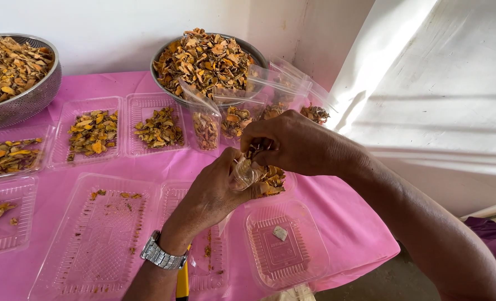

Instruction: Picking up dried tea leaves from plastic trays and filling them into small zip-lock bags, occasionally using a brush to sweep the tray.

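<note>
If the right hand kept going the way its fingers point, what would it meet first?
The right hand points down-left into the small clear bag that the left hand holds open, so it would probably meet the bag and the dried slices inside it first.

Clear pouches upright by bowl; clear trays across pink table.

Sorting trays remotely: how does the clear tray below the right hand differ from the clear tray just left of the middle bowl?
The near tray is almost bare, holding one small pale piece; the far tray holds a heap of dried orange-yellow slices. The near tray overhangs the pink tablecloth's edge; the far tray sits well in, beside the metal bowl. Both are clear ribbed plastic.
</note>
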